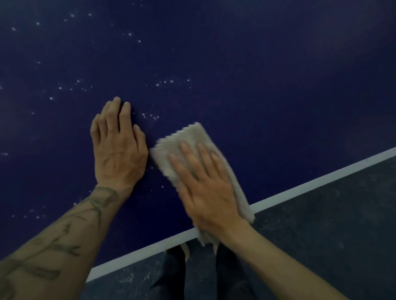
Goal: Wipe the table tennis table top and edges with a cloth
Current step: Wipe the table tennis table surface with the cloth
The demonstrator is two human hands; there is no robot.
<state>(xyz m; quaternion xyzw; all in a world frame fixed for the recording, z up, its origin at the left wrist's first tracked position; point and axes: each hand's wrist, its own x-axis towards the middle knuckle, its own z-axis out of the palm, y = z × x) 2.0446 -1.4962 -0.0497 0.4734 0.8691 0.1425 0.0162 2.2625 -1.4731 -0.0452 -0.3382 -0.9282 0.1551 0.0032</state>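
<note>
Nearest, two trouser legs point(173, 288) stand on the dark floor point(349, 231). One white line point(319, 180) rims the blue table point(269, 67). One cloth point(190, 136) lies across that edge, pressed down by the right hand point(207, 193), its fingers straight. Just beside it the left hand point(117, 144) rests flat on the top, holding nothing. Beyond, many pale specks point(164, 82) are scattered, too many to count.

Dim, even lighting. Faint hazy sheen on table top point(278, 42), upper right. Motion blur on right hand point(207, 193) and cloth point(190, 136). Soft focus toward frame edges.
</note>
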